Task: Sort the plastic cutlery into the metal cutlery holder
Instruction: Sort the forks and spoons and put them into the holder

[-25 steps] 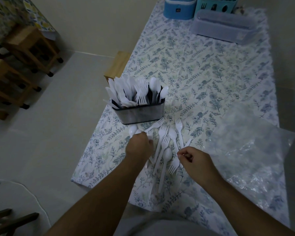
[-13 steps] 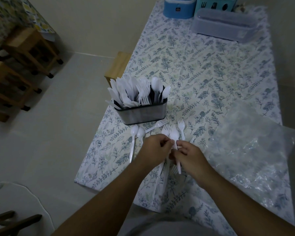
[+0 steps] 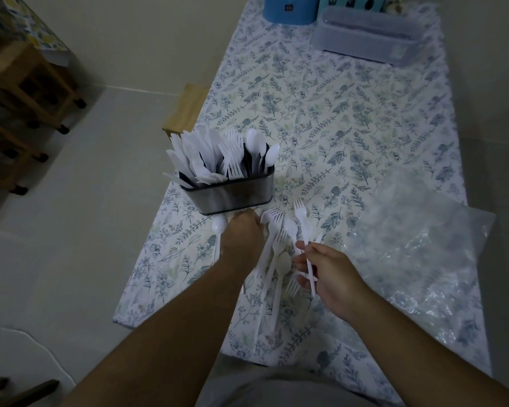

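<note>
The metal cutlery holder (image 3: 232,198) stands near the table's left edge. It holds white plastic knives (image 3: 194,160) on the left, forks (image 3: 232,160) in the middle and spoons (image 3: 253,142) on the right. In front of it lies a loose pile of white forks and spoons (image 3: 276,259). My left hand (image 3: 241,239) rests knuckles-up on the pile's left side, just below the holder, beside a spoon (image 3: 219,224); its fingers are hidden. My right hand (image 3: 326,274) pinches the handle of a white plastic utensil (image 3: 311,277); whether it is a fork or a spoon is unclear.
A crumpled clear plastic bag (image 3: 423,236) lies to the right on the floral tablecloth (image 3: 321,113). At the far end stand a blue container (image 3: 290,8) and a translucent lidded box (image 3: 368,36). A wooden stool (image 3: 187,108) sits beyond the table's left edge.
Half a second ago both hands met over the pile. Now they are apart: the left hand has moved left toward the holder's base, and the right hand has drawn back with the utensil.
</note>
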A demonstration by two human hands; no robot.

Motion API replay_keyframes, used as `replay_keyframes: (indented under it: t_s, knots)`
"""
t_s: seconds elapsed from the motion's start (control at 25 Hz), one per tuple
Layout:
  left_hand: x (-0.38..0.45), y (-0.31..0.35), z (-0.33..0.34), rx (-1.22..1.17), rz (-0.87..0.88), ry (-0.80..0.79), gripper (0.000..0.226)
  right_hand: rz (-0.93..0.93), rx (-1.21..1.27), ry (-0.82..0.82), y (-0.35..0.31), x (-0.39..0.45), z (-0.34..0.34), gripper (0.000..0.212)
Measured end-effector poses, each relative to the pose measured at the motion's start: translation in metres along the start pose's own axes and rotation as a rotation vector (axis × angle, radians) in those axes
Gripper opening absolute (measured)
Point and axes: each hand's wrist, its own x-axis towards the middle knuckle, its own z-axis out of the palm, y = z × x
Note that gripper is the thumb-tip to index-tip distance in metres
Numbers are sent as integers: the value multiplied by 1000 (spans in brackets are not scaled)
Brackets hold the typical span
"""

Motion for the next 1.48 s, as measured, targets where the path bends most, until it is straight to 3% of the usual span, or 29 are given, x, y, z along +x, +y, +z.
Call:
replay_keyframes:
  t_s: [0.16,0.36,0.52,0.8,1.04,1.16,1.32,1.48]
  knots:
    - [-3,5,-1,158,40,23,19,14,33,9,-3,-3,-4,19]
    - [-6,6,2,6,32,20,34,15,46,6,1,-4,-4,18]
    - [-3,10,-1,69,58,16,14,2,43,-5,2,-3,-6,19]
    - [-10,16,5,-118,20,33,33,-14,65,5,3,-4,-7,11]
    - [-3,13,2,-148,-46,28,15,-1,72,24,10,-4,-11,10]
    - [-13,22,-9,-269,7,31,13,-38,20,36,12,-1,-12,13]
    - [-46,47,-24,-496,104,59,5,-219,-123,81,10,3,-6,26]
    - [-69,52,-15,-760,32,-56,4,-298,-135,18,7,-1,-2,20]
